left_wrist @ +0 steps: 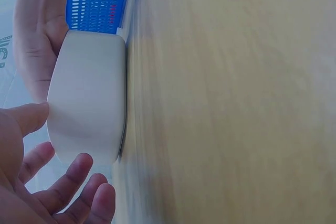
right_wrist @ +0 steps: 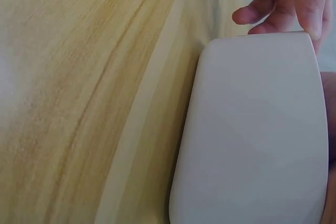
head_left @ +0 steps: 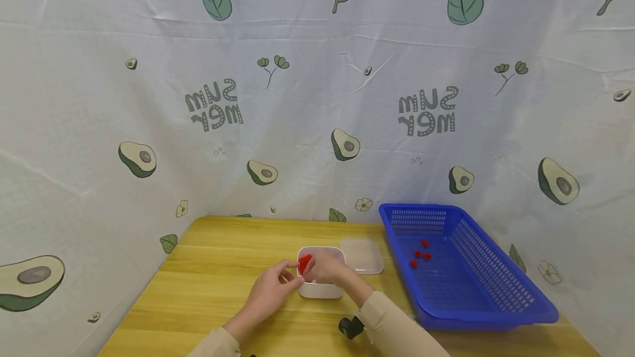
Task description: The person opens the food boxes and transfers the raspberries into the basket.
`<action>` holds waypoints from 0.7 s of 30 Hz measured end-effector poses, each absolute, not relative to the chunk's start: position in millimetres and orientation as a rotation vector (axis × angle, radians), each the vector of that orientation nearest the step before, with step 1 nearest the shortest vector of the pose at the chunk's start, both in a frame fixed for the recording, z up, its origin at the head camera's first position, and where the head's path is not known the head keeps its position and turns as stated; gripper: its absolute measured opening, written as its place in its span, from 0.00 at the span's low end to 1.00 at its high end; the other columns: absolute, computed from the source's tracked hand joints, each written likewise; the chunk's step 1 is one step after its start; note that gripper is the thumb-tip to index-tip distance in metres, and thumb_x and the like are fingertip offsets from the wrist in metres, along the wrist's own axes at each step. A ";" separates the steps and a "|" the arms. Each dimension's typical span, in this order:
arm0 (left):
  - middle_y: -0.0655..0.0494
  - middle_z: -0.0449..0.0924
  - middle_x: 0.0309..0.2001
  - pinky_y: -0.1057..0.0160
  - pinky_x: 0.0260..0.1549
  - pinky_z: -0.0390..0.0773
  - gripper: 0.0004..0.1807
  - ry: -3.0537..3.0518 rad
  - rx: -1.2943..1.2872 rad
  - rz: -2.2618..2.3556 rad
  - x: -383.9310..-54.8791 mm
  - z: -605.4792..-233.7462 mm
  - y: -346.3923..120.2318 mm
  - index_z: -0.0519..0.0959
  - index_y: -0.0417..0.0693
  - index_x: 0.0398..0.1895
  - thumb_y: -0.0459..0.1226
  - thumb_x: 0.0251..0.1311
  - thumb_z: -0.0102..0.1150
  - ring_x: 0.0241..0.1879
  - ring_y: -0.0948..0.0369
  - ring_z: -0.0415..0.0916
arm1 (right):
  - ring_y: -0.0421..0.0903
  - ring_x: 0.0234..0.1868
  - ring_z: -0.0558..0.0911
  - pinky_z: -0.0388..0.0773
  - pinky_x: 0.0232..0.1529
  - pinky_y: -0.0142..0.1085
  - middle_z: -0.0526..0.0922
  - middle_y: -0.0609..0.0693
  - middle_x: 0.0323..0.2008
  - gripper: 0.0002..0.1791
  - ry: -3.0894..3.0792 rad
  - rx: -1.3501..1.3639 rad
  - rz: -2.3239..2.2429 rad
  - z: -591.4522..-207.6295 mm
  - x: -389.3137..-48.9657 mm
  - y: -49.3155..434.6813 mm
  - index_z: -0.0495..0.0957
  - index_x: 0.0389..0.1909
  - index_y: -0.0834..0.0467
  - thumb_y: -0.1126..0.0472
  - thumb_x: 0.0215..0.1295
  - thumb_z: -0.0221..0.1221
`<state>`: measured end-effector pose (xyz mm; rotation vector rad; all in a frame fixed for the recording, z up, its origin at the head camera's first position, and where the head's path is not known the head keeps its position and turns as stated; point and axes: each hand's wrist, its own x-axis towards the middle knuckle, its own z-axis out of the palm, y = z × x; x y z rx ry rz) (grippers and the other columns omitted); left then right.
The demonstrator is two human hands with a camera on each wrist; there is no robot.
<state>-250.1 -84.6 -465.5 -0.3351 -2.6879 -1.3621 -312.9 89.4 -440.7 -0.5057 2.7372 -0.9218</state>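
Observation:
A white open box (head_left: 319, 291) with rounded corners stands on the wooden table. My left hand (head_left: 270, 291) holds its left corner, thumb on the rim and index fingertip close by; the other fingers (left_wrist: 79, 163) spread loosely beside the end wall. My right hand (head_left: 322, 269) reaches over the rim into the box, fingers bent downward. Right by its fingertips, inside the left part of the box, shows bright red stuff (head_left: 304, 263). The box wall (right_wrist: 257, 129) hides the right fingertips in both wrist views, so I cannot tell whether they grip a red piece.
Behind and right of the box lies a translucent flat lid (head_left: 364, 255). A large blue perforated basket (head_left: 476, 313) stands at the right with several small red pieces (head_left: 418, 254) in it. A black device (head_left: 351, 326) sits by the right sleeve. A printed curtain (head_left: 317, 98) hangs behind the table.

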 end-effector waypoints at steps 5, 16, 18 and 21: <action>0.62 0.80 0.35 0.65 0.28 0.71 0.22 -2.691 -0.333 -1.348 -250.4 -466.0 -84.1 0.81 0.53 0.58 0.51 0.63 0.65 0.32 0.64 0.74 | 0.45 0.29 0.75 0.75 0.29 0.34 0.82 0.47 0.28 0.06 2.808 -0.439 -0.984 -440.2 -311.8 88.7 0.86 0.27 0.57 0.60 0.56 0.73; 0.61 0.80 0.35 0.65 0.30 0.72 0.21 -2.692 -0.335 -1.348 -251.1 -466.0 -84.6 0.81 0.54 0.57 0.50 0.63 0.66 0.32 0.64 0.74 | 0.44 0.23 0.78 0.78 0.24 0.33 0.82 0.49 0.26 0.07 2.886 -0.238 -1.203 -442.2 -310.9 83.8 0.85 0.28 0.59 0.60 0.57 0.72; 0.61 0.81 0.35 0.65 0.30 0.72 0.21 -2.692 -0.337 -1.352 -251.2 -466.2 -84.8 0.81 0.54 0.57 0.50 0.63 0.66 0.32 0.64 0.74 | 0.45 0.25 0.78 0.79 0.25 0.33 0.83 0.50 0.27 0.08 2.894 -0.219 -1.213 -441.8 -310.9 82.8 0.85 0.30 0.60 0.60 0.57 0.72; 0.61 0.81 0.35 0.65 0.30 0.72 0.21 -2.688 -0.340 -1.358 -251.4 -466.1 -85.2 0.81 0.53 0.57 0.50 0.63 0.66 0.32 0.64 0.75 | 0.44 0.22 0.78 0.78 0.23 0.33 0.82 0.49 0.24 0.08 2.922 -0.224 -1.178 -440.5 -310.6 81.4 0.85 0.27 0.59 0.59 0.56 0.73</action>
